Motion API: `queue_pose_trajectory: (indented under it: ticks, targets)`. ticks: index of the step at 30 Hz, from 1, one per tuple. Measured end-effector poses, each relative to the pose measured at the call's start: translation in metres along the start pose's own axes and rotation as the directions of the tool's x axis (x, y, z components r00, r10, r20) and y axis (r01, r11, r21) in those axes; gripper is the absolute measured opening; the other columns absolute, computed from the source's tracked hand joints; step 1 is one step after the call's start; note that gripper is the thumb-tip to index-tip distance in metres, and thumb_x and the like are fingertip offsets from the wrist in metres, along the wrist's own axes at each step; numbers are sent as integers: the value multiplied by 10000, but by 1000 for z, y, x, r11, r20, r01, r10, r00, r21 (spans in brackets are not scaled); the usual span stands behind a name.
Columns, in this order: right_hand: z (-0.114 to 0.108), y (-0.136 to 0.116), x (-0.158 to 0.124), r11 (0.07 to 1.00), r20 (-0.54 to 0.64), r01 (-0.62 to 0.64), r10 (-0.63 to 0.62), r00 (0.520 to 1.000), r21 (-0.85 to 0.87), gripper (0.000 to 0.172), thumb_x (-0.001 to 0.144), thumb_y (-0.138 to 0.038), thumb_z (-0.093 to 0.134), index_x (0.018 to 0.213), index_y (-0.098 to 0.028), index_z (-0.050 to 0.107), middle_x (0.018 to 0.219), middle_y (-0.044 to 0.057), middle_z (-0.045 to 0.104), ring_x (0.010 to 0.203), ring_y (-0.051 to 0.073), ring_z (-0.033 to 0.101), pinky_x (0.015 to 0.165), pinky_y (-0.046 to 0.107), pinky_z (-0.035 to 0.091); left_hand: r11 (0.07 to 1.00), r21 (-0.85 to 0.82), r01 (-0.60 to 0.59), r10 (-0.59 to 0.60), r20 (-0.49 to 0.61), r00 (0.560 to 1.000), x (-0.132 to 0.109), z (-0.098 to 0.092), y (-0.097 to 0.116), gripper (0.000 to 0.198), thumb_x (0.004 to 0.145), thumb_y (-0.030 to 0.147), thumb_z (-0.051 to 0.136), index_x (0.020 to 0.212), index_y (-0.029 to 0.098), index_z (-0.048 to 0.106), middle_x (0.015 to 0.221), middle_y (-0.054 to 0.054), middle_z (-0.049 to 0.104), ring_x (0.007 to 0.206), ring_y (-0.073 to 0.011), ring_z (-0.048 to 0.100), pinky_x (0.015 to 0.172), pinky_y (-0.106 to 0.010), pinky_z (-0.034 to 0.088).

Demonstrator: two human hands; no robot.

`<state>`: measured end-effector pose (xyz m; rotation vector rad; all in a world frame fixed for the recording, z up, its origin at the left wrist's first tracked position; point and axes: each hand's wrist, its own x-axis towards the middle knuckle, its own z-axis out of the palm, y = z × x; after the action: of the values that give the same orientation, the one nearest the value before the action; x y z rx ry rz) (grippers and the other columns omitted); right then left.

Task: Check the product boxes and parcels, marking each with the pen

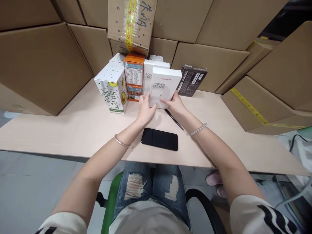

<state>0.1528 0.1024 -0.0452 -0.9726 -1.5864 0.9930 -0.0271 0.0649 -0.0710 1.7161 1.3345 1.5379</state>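
A white power bank box (pixel 165 84) stands upright between my two hands, its printed front facing me. My left hand (pixel 146 110) grips its lower left corner, and my right hand (pixel 175 101) grips its lower right side. Just behind it is a second white power bank box (pixel 148 68), partly covered by the first. An orange box (pixel 134 73) and a white "Super Meal" box (pixel 113 91) stand to the left. On the right leans a dark box (pixel 192 80). Below my hands lie a black pen (pixel 174 120) and a black smartphone (pixel 159 139).
Large cardboard boxes wall off the back of the table (pixel 80 133), and a taped carton (pixel 131 24) sits above the small boxes. More cardboard stands at the left (pixel 41 68) and right (pixel 270 104). The table's front edge runs close to my lap.
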Motion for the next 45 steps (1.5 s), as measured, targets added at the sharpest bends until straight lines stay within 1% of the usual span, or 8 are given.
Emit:
queue_pose_trajectory:
  ticks: [5,8,14,28,34,39,42,45]
  targets:
    - [-19,-35,-38,989,-118,-18,36,992,147,704,743,-644,867,1254,-296,531,1414,125,716,1313,301,690,1095,502,609,983,-180,-37,47,49,998,0,-5,25,687,881,577,791,1447,234,610,1281,-128,608,1195,-277,676,1098,-446,565]
    - [-29,-53,-64,989,-147,-28,49,988,142,647,762,-718,843,1155,-283,570,1301,126,764,1235,326,722,1008,506,647,917,-393,71,26,236,971,-5,-4,43,774,800,781,787,1308,215,644,1227,-129,725,1067,-269,751,910,-394,635]
    - [-40,-53,-95,988,-157,6,19,987,157,621,816,-743,783,1198,-296,581,1318,106,744,1251,323,712,1006,498,644,857,-478,191,14,392,920,-19,1,62,701,698,721,911,1075,212,611,977,-51,791,823,-179,782,675,-255,625]
    - [-49,-51,-98,999,-141,46,-48,989,-17,741,797,-867,719,1260,-299,611,1180,101,753,1231,336,696,873,455,679,891,-454,-2,185,360,914,-20,1,61,577,832,679,833,1059,220,566,996,-46,791,809,-155,773,650,-240,586]
    - [-53,-54,-94,995,-174,74,-84,981,-62,725,786,-831,758,1242,-278,649,1244,105,769,1280,340,686,1079,515,615,934,-221,-282,323,180,929,-18,-7,57,561,876,642,789,1228,244,607,1112,-75,743,952,-208,725,773,-315,561]
    - [-41,-75,-109,991,3,-16,16,1000,136,719,769,-629,886,1385,-348,643,1414,71,727,1422,325,611,1286,576,455,732,252,-634,646,42,762,-9,-19,42,344,877,444,795,1200,333,766,1136,-99,695,1157,-325,640,1062,-525,467]
    - [-25,-82,-117,950,85,-57,32,996,306,843,713,-627,911,1450,-371,590,1450,56,712,1445,316,600,1330,577,399,755,307,-580,587,81,806,-7,-16,36,181,917,446,740,1059,366,820,1054,-97,684,1134,-330,632,1114,-580,418]
    - [-18,-83,-115,910,1,-14,15,1000,415,765,765,-646,819,1435,-358,586,1443,51,717,1447,305,596,1314,560,425,819,261,-511,473,198,859,-8,-12,40,218,922,539,736,1034,374,825,1053,-102,679,1148,-330,627,1165,-590,412]
